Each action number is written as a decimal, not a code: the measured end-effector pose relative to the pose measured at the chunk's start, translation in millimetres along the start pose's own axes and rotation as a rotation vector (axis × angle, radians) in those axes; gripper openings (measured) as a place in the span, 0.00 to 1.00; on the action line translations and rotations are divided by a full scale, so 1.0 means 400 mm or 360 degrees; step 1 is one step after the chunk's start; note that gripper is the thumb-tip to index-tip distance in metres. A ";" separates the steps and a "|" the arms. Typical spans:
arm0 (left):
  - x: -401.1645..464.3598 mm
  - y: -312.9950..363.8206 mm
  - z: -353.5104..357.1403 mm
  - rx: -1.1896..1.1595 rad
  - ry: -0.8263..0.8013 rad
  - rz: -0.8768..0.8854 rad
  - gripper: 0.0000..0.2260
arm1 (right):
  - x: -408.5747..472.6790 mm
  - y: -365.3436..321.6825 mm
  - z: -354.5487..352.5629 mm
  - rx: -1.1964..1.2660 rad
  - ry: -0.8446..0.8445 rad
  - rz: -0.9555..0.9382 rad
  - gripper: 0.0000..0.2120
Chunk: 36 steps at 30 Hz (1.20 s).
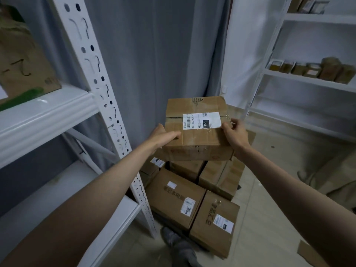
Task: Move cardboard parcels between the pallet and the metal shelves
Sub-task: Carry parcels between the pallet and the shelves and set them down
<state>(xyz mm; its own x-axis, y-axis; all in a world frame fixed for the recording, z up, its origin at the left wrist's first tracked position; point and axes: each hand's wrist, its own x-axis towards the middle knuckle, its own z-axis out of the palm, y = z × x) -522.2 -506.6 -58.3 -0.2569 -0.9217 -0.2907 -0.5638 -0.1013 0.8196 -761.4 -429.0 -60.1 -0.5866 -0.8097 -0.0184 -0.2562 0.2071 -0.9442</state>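
Grey curtain (154, 54) backdrop, white metal shelves (46, 114) at left. One cardboard parcel (194, 135) is held between both hands: left hand (163, 136) fingers are wrapped around its left edge, right hand (235, 132) fingers are curled over its right edge. Stacked parcels (177, 197) are seen below the fingers.

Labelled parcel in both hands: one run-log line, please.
held: labelled parcel | left hand: grips left edge | right hand: grips right edge | below: stacked parcels
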 end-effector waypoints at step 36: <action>1.609 -0.934 -0.012 0.0358 0.0201 -0.0900 0.34 | 1.142 0.904 1.286 -0.0127 -0.0885 0.0719 0.34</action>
<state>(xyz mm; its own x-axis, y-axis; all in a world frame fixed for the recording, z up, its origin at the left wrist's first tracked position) -473.2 -1063.6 -549.4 0.2172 -0.7871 -0.5773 -0.7408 -0.5181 0.4277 -726.9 -1006.4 -578.9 -0.1757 -0.7910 -0.5861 -0.1489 0.6098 -0.7784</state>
